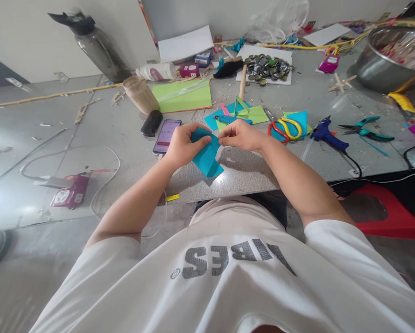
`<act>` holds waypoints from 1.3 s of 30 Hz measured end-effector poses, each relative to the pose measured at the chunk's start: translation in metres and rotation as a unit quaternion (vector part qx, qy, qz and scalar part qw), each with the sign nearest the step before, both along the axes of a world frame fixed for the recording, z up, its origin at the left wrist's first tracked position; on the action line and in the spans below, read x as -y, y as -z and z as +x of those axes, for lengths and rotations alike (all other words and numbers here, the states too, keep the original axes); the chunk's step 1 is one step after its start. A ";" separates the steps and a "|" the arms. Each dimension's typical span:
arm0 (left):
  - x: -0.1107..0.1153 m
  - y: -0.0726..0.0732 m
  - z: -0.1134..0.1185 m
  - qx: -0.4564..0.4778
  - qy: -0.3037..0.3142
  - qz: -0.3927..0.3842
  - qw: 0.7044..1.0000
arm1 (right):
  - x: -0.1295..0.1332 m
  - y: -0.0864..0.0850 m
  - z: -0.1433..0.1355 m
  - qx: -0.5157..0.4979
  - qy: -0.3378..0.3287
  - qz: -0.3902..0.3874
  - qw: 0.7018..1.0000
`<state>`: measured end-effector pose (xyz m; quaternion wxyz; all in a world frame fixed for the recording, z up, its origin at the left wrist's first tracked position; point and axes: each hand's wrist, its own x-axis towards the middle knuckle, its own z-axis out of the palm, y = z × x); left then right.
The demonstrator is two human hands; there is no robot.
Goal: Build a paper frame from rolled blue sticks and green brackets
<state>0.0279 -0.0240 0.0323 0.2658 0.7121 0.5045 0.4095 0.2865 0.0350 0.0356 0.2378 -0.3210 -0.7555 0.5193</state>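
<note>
A blue sheet of paper [205, 158], bent over on itself, is held up above the near edge of the table. My left hand [184, 147] grips its upper left part, the thumb lying on top. At the sheet's upper right edge, my right hand [240, 135] pinches with thumb and index finger. Just beyond the hands lie a blue cutter [232, 120], green and blue paper pieces [261, 114] and scissors [285, 129] with red and yellow handles. A lit phone [167, 135] lies beside my left hand.
A jar [140, 95], a dark bottle [101, 51] and green paper [185, 96] stand or lie at the back left. Bottle caps [268, 68] are heaped behind. To the right are a blue glue gun [328, 134], pliers [367, 129], a metal pot [384, 60] and a red stool [394, 215].
</note>
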 end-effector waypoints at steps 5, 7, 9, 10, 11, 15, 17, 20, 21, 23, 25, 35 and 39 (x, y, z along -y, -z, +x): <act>0.000 0.000 0.000 0.000 0.007 0.001 1.000 | -0.003 0.004 0.002 -0.015 -0.007 0.006 1.000; 0.000 0.001 0.000 0.002 0.011 0.004 1.000 | -0.004 0.004 0.002 -0.014 -0.005 0.000 1.000; 0.000 0.001 0.000 0.001 0.013 0.004 1.000 | -0.004 0.004 0.002 -0.008 0.000 -0.006 1.000; 0.000 0.001 0.001 -0.001 0.013 0.003 1.000 | -0.005 0.004 0.002 -0.005 0.005 -0.009 1.000; 0.000 0.001 0.001 -0.003 0.013 0.001 1.000 | -0.005 0.004 0.002 -0.003 0.010 -0.014 1.000; 0.000 0.003 0.000 -0.006 0.013 -0.001 1.000 | -0.005 0.005 0.001 -0.023 0.027 -0.036 0.999; -0.001 0.004 0.000 -0.005 0.012 -0.004 1.000 | -0.005 0.005 0.001 -0.035 0.034 -0.044 0.998; -0.001 0.005 0.000 0.003 0.015 -0.007 1.000 | -0.005 0.005 0.001 -0.041 0.039 -0.053 0.997; -0.001 0.005 0.000 0.007 0.017 -0.008 1.000 | -0.004 0.005 0.001 -0.040 0.036 -0.058 0.997; -0.001 0.005 0.001 0.010 0.021 -0.009 1.000 | -0.004 0.005 0.001 -0.038 0.030 -0.068 0.996; 0.000 0.005 0.001 0.009 0.024 -0.007 1.000 | -0.003 0.004 0.000 -0.042 0.033 -0.073 0.996; 0.001 0.004 0.003 0.015 0.007 0.004 1.000 | 0.003 0.000 -0.003 -0.070 0.048 -0.071 0.994; 0.000 0.004 0.002 0.014 -0.004 0.000 1.000 | -0.001 0.003 0.003 -0.038 0.013 -0.065 0.997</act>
